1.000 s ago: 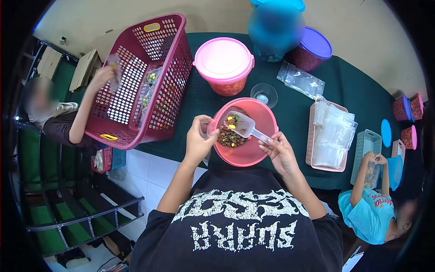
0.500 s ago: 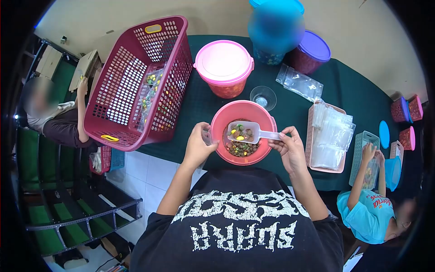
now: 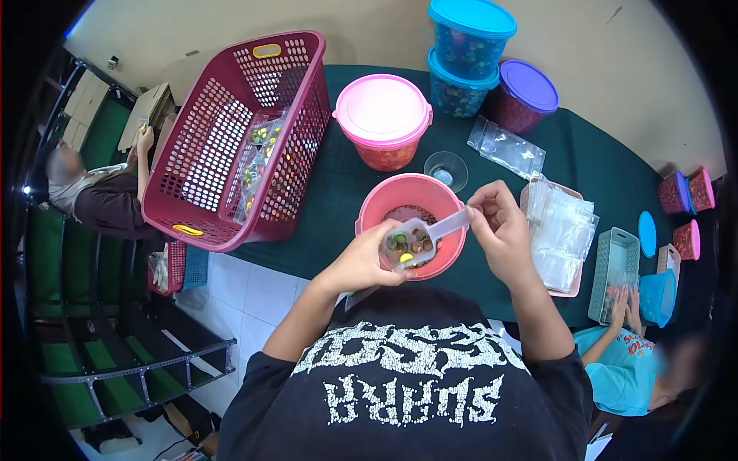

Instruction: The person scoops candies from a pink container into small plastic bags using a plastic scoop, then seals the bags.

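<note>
My right hand (image 3: 500, 230) pinches the handle of a translucent scoop (image 3: 442, 227) over a pink bucket (image 3: 369, 201). Brown, green and yellow pieces (image 3: 407, 244) lie in the scoop's bowl, which slants down toward my left hand (image 3: 360, 260). That hand is closed on a clear plastic bag (image 3: 361, 296), whose lower part hangs below the fingers. The scoop's front end sits at the bag's mouth, though the thin film makes the exact overlap hard to see. More small brown pieces cover the bottom of the bucket.
A maroon basket (image 3: 171, 207) with filled packets stands left. Behind the bucket are a pink-lidded tub (image 3: 384, 107), a glass bowl (image 3: 446, 170), stacked blue-lidded tubs (image 3: 469, 46) and a purple-lidded tub (image 3: 529, 88). Clear bags (image 3: 561, 234) fill a tray at right. Two other people sit nearby.
My right hand has raised and tilted the scoop, moving its bowl left and down to the bag in my left hand. My left hand has shifted right, over the bucket's near rim.
</note>
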The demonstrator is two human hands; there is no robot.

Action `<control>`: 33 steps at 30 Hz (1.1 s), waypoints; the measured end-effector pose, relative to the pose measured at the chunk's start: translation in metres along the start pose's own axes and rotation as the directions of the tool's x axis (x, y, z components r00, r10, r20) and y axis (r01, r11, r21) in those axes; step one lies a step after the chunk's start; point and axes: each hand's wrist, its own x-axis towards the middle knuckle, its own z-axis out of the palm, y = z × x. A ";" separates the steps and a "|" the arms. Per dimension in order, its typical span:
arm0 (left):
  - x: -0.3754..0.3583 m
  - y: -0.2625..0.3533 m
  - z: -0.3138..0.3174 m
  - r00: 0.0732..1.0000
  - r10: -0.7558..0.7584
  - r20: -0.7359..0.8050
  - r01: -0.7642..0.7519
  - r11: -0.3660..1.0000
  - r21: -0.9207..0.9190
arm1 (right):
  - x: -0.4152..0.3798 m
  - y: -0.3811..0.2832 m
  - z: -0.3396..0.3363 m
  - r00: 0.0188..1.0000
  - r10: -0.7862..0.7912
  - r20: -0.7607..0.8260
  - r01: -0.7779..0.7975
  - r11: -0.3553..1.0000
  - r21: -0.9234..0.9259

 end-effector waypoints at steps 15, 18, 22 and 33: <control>0.006 -0.023 -0.024 0.962 0.155 0.224 0.084 0.614 -0.785 | 0.026 -0.033 -0.042 0.821 -0.532 -0.208 0.540 0.841 -0.019; -0.005 -0.021 -0.021 0.911 -0.139 -0.389 -0.187 0.701 -0.688 | 0.062 0.035 -0.071 0.851 -0.361 -0.381 0.259 0.920 -0.292; -0.023 -0.028 -0.031 0.830 -0.159 -0.534 -0.226 0.780 -0.583 | 0.081 0.168 -0.071 0.885 0.010 -0.465 -0.071 0.991 -0.115; -0.038 -0.035 -0.028 0.830 -0.139 -0.539 -0.184 0.845 -0.502 | 0.082 0.286 -0.046 0.842 0.335 -0.422 -0.446 0.873 -0.196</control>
